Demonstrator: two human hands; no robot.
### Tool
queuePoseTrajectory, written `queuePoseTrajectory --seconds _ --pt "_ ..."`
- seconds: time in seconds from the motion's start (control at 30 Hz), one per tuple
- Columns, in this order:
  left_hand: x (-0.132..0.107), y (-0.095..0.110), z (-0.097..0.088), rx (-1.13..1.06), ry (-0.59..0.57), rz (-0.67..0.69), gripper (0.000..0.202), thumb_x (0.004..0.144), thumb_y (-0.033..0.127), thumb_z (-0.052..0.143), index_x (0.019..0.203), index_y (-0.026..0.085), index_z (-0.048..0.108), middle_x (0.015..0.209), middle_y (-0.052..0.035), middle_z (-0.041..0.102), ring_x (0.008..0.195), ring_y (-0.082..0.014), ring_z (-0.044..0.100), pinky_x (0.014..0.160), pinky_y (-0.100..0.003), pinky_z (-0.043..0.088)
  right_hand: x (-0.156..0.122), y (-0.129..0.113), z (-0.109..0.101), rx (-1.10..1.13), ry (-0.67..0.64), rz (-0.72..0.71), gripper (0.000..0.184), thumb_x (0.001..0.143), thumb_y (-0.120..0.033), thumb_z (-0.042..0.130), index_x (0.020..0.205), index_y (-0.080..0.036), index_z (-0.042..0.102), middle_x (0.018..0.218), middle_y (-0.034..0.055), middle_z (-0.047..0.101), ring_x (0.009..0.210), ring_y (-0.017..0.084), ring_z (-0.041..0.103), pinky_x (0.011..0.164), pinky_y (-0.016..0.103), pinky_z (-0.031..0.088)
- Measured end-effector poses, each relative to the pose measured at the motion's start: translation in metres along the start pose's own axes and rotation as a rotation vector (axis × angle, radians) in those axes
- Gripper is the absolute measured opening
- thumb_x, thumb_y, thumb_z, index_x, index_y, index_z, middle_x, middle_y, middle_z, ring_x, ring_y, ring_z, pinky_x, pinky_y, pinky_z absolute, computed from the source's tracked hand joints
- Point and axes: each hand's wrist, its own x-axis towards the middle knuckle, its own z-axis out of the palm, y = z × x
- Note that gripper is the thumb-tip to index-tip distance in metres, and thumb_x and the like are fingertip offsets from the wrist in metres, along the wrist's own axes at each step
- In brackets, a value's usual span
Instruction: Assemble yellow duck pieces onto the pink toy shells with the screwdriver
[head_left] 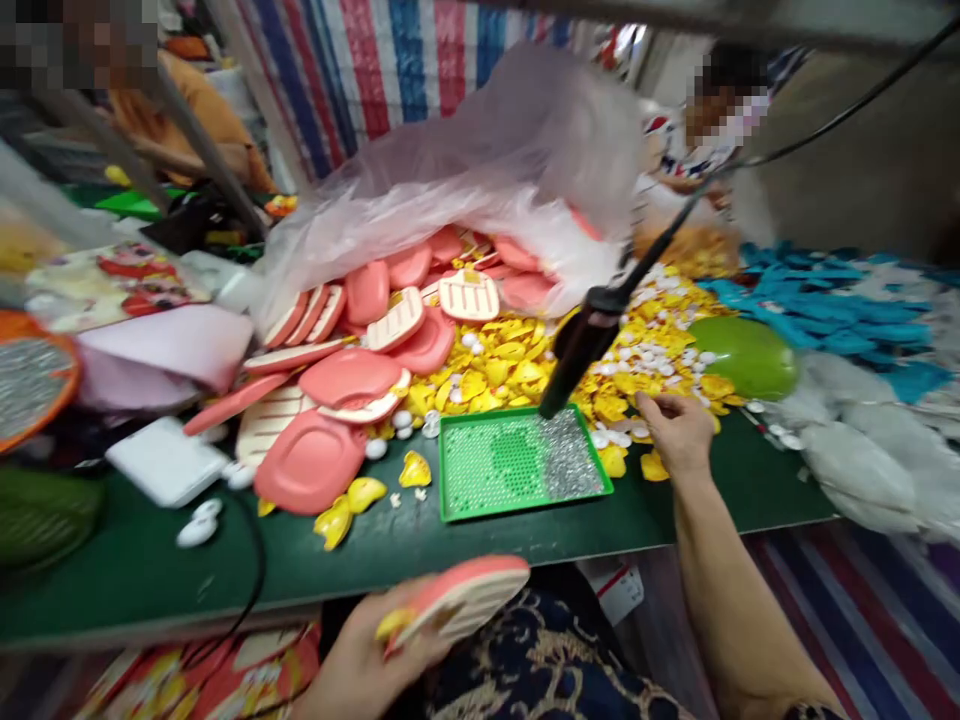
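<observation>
My left hand (390,640) grips a pink-and-cream slotted plastic piece (472,595) close to my lap, tilted with its cream side partly showing. A small yellow part sits at its end by my fingers. My right hand (679,435) is at the near edge of a pile of yellow plastic parts (517,350) mixed with white pieces (664,350); its fingers are bent together, and what is in them is hidden. Between the hands lies a green perforated tray (450,505) with small silver screws (574,455) at its right end. A black electric screwdriver (581,350) hangs over the tray.
Pink plastic pieces (311,460) spill from a clear plastic bag (450,140). A white box (165,460) and an orange basket (64,400) are at left. At right are a green bowl-like piece (742,358) and blue parts (825,310). Two people sit beyond.
</observation>
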Motion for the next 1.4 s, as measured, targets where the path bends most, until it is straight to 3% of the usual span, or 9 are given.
queuePoseTrajectory --seconds 0.27,0.4,0.5,0.73,0.83,0.93,1.07,1.17,1.4 --pt "0.031 0.030 0.032 -0.819 -0.205 -0.164 0.037 0.064 0.026 0.079 0.095 0.008 0.070 0.093 -0.0139 0.073 0.076 -0.0202 0.069 0.073 -0.031 0.056 -0.099 -0.055 0.027 0.167 -0.442 -0.614 0.032 0.073 -0.049 0.066 0.073 -0.017 0.067 0.078 0.0087 0.065 0.074 0.021 0.061 0.072 0.037 0.050" --pt "0.025 0.030 0.029 -0.887 -0.213 -0.170 0.038 0.062 0.026 0.082 0.093 0.006 0.070 0.087 -0.0144 0.073 0.075 -0.0201 0.069 0.072 -0.029 0.056 -0.121 -0.082 0.018 0.435 -0.518 -0.387 0.036 0.076 -0.048 0.063 0.094 -0.017 0.067 0.092 0.0099 0.067 0.080 0.020 0.062 0.073 0.037 0.052" --pt "0.018 0.027 0.023 -0.852 -0.223 -0.055 0.043 0.067 0.034 0.080 0.098 0.007 0.070 0.090 -0.0152 0.073 0.078 -0.0221 0.069 0.073 -0.031 0.055 -0.148 -0.100 0.004 0.665 -0.931 -0.089 0.041 0.075 -0.049 0.066 0.102 -0.019 0.066 0.091 0.0088 0.070 0.076 0.018 0.064 0.066 0.033 0.052" --pt "0.002 0.005 -0.011 -0.642 -0.296 0.375 0.101 0.055 0.050 0.085 0.142 0.028 0.039 0.146 -0.0132 0.041 0.132 -0.0340 0.040 0.103 -0.043 0.041 -0.185 -0.119 0.005 1.005 -1.421 0.678 0.035 0.062 -0.047 0.079 0.072 -0.015 0.068 0.063 0.0010 0.066 0.050 0.008 0.055 0.051 0.021 0.045" --pt "-0.001 0.014 -0.016 -0.413 -0.200 0.483 0.102 0.049 0.029 0.090 0.140 0.029 0.043 0.149 -0.0109 0.035 0.136 -0.0329 0.034 0.112 -0.044 0.028 -0.201 -0.128 0.009 0.968 -1.617 0.715 0.037 0.052 -0.046 0.083 0.065 -0.015 0.068 0.057 -0.0012 0.063 0.047 0.007 0.051 0.049 0.020 0.043" --pt "-0.005 0.029 -0.015 -0.337 -0.272 0.598 0.054 0.056 0.023 0.085 0.109 0.020 0.071 0.116 -0.0136 0.067 0.107 -0.0302 0.062 0.095 -0.039 0.047 -0.211 -0.130 0.010 0.827 -1.770 0.442 0.035 0.061 -0.051 0.076 0.066 -0.017 0.070 0.061 0.0001 0.066 0.052 0.010 0.055 0.053 0.023 0.046" --pt "-0.007 0.030 -0.013 -0.373 -0.237 0.357 0.020 0.062 0.022 0.080 0.078 0.010 0.075 0.064 -0.0059 0.070 0.052 -0.0130 0.059 0.051 -0.021 0.047 -0.176 -0.110 0.013 0.542 -1.215 -0.199 0.024 0.078 -0.042 0.061 0.081 -0.021 0.074 0.082 0.0055 0.073 0.074 0.018 0.064 0.070 0.032 0.051" --pt "-0.002 0.021 -0.011 -0.443 -0.125 0.155 0.026 0.063 0.026 0.080 0.081 0.009 0.073 0.067 -0.0037 0.069 0.056 -0.0111 0.057 0.055 -0.020 0.047 -0.128 -0.083 0.024 0.318 -0.678 -0.476 0.027 0.080 -0.041 0.057 0.087 -0.021 0.074 0.087 0.0111 0.072 0.081 0.024 0.065 0.077 0.041 0.051" --pt "0.014 0.020 0.004 -0.463 -0.094 0.008 0.023 0.058 0.028 0.080 0.065 0.009 0.068 0.061 -0.0021 0.064 0.054 -0.0104 0.053 0.053 -0.020 0.043 -0.103 -0.077 0.061 -0.241 -0.623 -0.708 0.051 0.078 -0.048 0.061 0.114 -0.012 0.066 0.097 0.0197 0.067 0.094 0.033 0.063 0.083 0.045 0.049"
